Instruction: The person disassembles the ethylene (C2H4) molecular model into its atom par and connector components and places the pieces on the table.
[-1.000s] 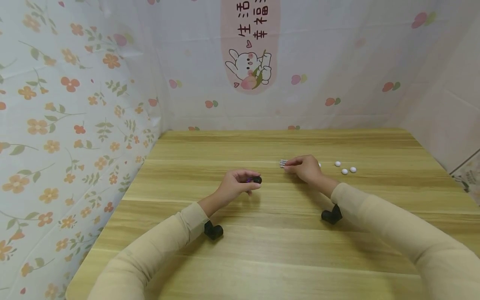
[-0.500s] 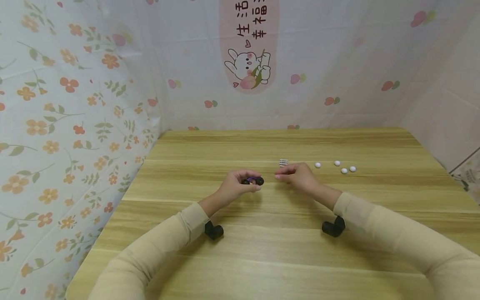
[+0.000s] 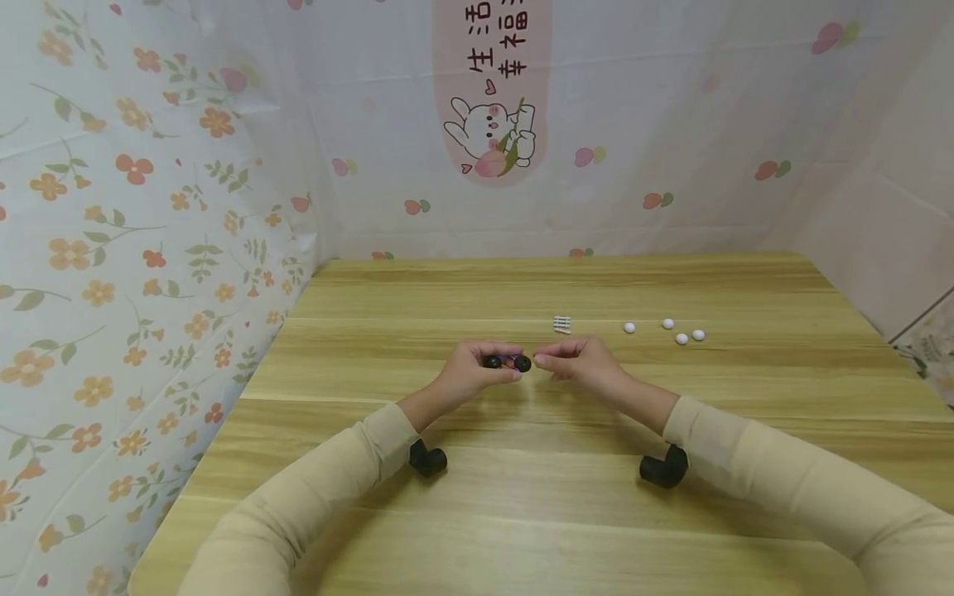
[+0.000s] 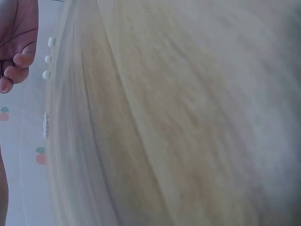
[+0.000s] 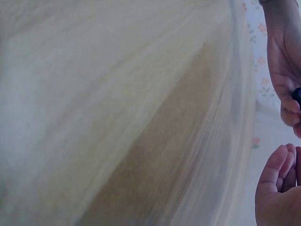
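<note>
In the head view, my left hand (image 3: 465, 372) holds a piece made of two black balls (image 3: 523, 363) joined by thin purple links, pinched between thumb and fingers. My right hand (image 3: 585, 362) is just right of it, its thumb and fingertips pinched together close to the nearer black ball. The small stick between those fingertips is mostly hidden. Behind it on the table lies a row of small whitish sticks (image 3: 562, 324). In the right wrist view, the black piece (image 5: 297, 94) shows partly at the right edge, above my right fingers.
Several small white balls (image 3: 681, 338) lie on the wooden table (image 3: 522, 513) to the right of the sticks. Patterned cloth (image 3: 358, 124) hangs behind the table and along its left side. A black camera mount sits on each wrist.
My right hand has moved from the row of sticks toward me and left, up to the black piece. My left hand has turned the piece, so both balls now show.
</note>
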A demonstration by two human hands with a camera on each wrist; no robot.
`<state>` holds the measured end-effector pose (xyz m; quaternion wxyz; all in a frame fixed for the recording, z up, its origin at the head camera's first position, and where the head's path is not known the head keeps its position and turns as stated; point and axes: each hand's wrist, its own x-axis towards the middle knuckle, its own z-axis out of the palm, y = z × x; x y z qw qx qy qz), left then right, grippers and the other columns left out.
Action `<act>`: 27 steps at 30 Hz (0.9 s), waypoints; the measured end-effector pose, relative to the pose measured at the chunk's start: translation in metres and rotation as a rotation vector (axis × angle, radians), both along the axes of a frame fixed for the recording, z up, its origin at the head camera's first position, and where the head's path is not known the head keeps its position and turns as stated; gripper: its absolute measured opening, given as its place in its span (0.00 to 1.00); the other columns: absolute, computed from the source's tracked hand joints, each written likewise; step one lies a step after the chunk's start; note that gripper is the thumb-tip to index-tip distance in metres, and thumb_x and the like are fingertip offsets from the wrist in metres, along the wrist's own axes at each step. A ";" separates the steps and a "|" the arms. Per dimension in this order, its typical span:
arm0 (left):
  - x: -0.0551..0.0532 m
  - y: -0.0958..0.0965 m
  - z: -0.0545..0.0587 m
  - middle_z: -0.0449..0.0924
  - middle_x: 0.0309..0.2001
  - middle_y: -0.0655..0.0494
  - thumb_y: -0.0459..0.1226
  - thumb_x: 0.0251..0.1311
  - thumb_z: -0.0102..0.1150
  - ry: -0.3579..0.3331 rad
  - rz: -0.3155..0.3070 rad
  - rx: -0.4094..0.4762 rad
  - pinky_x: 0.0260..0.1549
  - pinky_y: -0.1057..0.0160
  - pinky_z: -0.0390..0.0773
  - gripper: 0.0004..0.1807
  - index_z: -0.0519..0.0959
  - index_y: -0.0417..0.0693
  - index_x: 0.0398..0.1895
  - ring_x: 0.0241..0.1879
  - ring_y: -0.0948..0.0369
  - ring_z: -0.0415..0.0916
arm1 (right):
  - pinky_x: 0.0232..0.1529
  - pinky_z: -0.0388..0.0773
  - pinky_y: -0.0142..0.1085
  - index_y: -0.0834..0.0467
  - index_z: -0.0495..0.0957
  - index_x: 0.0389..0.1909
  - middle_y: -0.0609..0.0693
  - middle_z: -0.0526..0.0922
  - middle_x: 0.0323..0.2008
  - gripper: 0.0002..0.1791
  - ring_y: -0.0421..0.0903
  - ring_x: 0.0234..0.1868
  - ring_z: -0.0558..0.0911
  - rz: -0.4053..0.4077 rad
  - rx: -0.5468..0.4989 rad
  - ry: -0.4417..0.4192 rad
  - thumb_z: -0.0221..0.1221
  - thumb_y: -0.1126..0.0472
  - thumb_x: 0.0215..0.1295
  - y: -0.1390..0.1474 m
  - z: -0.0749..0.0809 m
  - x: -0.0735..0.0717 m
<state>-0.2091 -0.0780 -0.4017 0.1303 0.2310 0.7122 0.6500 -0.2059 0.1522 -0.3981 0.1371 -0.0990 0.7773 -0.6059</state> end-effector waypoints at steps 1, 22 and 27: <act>0.003 0.001 0.004 0.81 0.42 0.49 0.24 0.56 0.65 0.008 -0.003 0.003 0.37 0.69 0.78 0.20 0.77 0.25 0.52 0.37 0.63 0.76 | 0.47 0.78 0.47 0.66 0.82 0.49 0.52 0.83 0.47 0.21 0.58 0.43 0.79 -0.002 -0.004 -0.013 0.66 0.54 0.63 -0.001 0.001 0.002; 0.000 0.006 -0.006 0.81 0.38 0.51 0.26 0.55 0.68 0.032 -0.012 0.012 0.37 0.66 0.80 0.21 0.78 0.30 0.53 0.36 0.61 0.76 | 0.45 0.80 0.43 0.69 0.82 0.43 0.47 0.85 0.36 0.13 0.42 0.38 0.79 0.008 -0.147 -0.119 0.63 0.63 0.65 -0.011 0.004 0.010; 0.000 0.005 -0.007 0.82 0.39 0.53 0.27 0.58 0.65 -0.018 -0.018 0.051 0.40 0.59 0.81 0.19 0.77 0.29 0.53 0.36 0.60 0.79 | 0.43 0.80 0.39 0.68 0.81 0.42 0.46 0.84 0.33 0.11 0.42 0.36 0.78 0.027 -0.184 -0.130 0.63 0.64 0.65 -0.009 0.005 0.011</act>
